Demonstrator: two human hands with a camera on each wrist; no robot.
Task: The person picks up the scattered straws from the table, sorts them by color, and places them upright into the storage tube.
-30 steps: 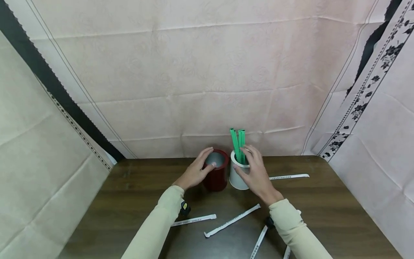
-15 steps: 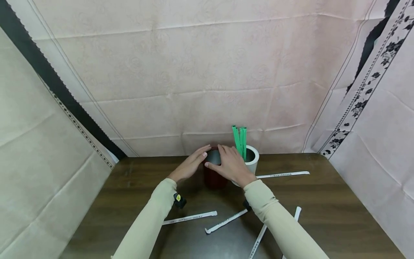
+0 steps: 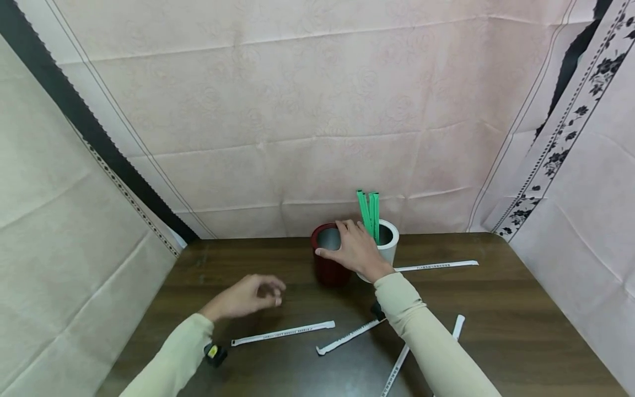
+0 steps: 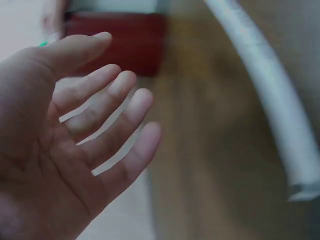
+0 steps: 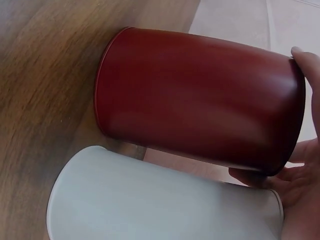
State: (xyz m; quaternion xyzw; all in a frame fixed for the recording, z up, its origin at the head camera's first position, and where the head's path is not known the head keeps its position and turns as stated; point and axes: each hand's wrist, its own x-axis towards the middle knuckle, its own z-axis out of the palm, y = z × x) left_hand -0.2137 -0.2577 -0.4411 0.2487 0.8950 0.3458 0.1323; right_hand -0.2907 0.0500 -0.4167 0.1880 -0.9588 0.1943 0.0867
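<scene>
A dark red cup [image 3: 331, 270] with a grey inside stands upright at the back of the table. My right hand [image 3: 358, 251] holds it near the rim, thumb on the near side and fingers on the right; the right wrist view shows the red cup [image 5: 200, 100] between them. Just right of it stands a white cup [image 3: 388, 251], partly behind that hand, with several green sticks [image 3: 374, 218] in it. My left hand [image 3: 248, 296] is off the cup, over the table at left, its fingers loosely bent around nothing. Nearest to it lies a white printed paper-wrapped stick [image 3: 283, 333].
More white wrapped sticks lie about: one in the front middle [image 3: 347, 337], one behind the right wrist [image 3: 439, 266], others partly under the right forearm. A pale cloth [image 3: 297, 110] hangs behind the wooden table [image 3: 238, 259] and along both sides.
My right hand has moved left from the white cup to the red cup. The left hand has left the red cup and moved left and toward me.
</scene>
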